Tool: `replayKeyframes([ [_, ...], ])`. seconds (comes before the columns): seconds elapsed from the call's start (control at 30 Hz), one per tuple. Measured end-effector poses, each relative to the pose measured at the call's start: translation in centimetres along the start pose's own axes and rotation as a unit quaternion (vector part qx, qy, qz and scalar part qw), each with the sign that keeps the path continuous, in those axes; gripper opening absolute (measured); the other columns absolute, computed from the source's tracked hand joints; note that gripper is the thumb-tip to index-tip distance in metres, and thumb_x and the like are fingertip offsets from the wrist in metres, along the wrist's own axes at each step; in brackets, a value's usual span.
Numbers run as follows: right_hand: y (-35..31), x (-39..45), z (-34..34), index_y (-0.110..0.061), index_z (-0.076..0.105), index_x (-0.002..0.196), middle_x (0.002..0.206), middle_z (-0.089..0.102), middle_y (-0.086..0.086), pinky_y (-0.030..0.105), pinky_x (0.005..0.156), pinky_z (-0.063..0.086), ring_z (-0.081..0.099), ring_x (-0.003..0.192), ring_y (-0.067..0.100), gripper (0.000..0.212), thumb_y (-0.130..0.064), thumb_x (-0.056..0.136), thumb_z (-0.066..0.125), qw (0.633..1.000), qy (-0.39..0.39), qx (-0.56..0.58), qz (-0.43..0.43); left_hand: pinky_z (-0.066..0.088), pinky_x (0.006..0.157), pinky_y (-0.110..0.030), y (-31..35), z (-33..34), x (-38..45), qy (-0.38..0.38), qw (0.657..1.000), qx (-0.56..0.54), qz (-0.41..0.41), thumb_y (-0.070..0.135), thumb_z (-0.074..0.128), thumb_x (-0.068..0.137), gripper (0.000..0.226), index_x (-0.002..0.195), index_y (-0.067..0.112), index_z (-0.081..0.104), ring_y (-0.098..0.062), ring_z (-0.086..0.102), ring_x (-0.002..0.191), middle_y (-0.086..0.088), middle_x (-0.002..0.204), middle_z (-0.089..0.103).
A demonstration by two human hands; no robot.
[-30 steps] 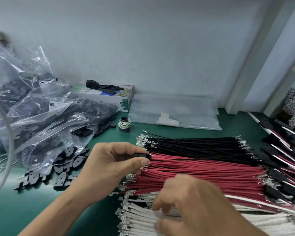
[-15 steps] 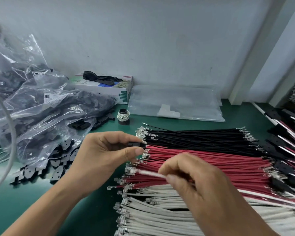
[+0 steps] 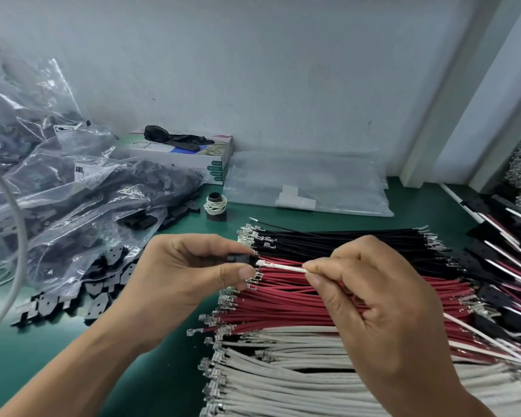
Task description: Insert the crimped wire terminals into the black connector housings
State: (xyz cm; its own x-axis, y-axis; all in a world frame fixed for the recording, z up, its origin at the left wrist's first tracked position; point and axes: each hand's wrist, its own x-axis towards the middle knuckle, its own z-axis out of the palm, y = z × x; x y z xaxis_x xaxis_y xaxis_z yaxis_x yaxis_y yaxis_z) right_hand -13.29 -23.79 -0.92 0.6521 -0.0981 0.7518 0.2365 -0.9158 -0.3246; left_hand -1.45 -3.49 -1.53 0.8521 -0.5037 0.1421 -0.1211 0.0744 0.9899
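Observation:
My left hand (image 3: 190, 275) pinches a small black connector housing (image 3: 239, 259) between thumb and fingers, above the wire piles. My right hand (image 3: 373, 299) pinches a white wire (image 3: 283, 267) near its end; the wire's metal terminal touches the housing's right face. Below lie three rows of crimped wires: black wires (image 3: 343, 242), red wires (image 3: 298, 299) and white wires (image 3: 283, 374). Loose black housings (image 3: 103, 284) lie on the green mat at the left.
Clear bags of black parts (image 3: 73, 194) crowd the left. A glove box (image 3: 193, 156), a small spool (image 3: 215, 206) and a flat plastic bag (image 3: 307, 185) sit by the wall. Finished assemblies (image 3: 503, 245) are stacked at the right edge. A white cable (image 3: 15, 224) hangs at left.
My right hand picked one white wire from the pile, lifted it and brought its terminal up to the housing held by my left hand, which stayed nearly still.

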Motion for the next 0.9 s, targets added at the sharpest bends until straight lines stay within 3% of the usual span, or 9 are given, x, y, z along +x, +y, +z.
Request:
replayKeyframes([
  [0.37,0.1,0.0,1.0,-0.013,0.078,0.088,0.081,0.061,-0.005,0.031,0.053,0.050,0.059,0.069,0.017,0.014,-0.022,0.093,0.068,0.999,0.013,-0.032,-0.026,0.059,0.067,-0.024,-0.1,0.5,-0.2,-0.019,1.000,-0.022,-0.006,0.009,0.086,0.063,0.028,0.090,0.003,0.082,-0.025,0.069,0.063,-0.018,0.076,0.074],
  [0.57,0.9,0.2,0.9,-0.008,0.077,0.087,0.080,0.061,0.000,0.036,0.049,0.046,0.053,0.067,0.020,0.010,-0.013,0.093,0.071,0.992,0.024,-0.080,-0.093,0.057,0.063,-0.022,0.1,0.6,-0.2,-0.019,1.000,-0.007,-0.004,0.011,0.086,0.061,0.027,0.087,0.004,0.082,-0.023,0.068,0.060,-0.014,0.072,0.074],
  [0.73,0.5,-0.3,1.8,-0.016,0.078,0.089,0.084,0.059,-0.010,0.024,0.063,0.048,0.058,0.076,0.009,0.011,-0.022,0.091,0.069,0.997,-0.014,0.075,0.017,0.058,0.065,-0.023,0.3,0.1,-0.3,-0.022,1.000,0.011,0.004,0.013,0.086,0.064,0.025,0.088,0.006,0.082,-0.022,0.067,0.059,-0.015,0.071,0.074],
  [0.9,0.1,-0.5,2.7,-0.012,0.077,0.085,0.081,0.061,-0.003,0.033,0.056,0.050,0.058,0.070,0.018,0.011,-0.018,0.091,0.070,1.000,0.004,-0.002,-0.024,0.058,0.062,-0.023,0.6,0.2,-0.5,-0.018,0.995,0.098,0.027,0.019,0.085,0.068,0.019,0.086,0.015,0.084,-0.020,0.068,0.059,-0.014,0.071,0.075],
])
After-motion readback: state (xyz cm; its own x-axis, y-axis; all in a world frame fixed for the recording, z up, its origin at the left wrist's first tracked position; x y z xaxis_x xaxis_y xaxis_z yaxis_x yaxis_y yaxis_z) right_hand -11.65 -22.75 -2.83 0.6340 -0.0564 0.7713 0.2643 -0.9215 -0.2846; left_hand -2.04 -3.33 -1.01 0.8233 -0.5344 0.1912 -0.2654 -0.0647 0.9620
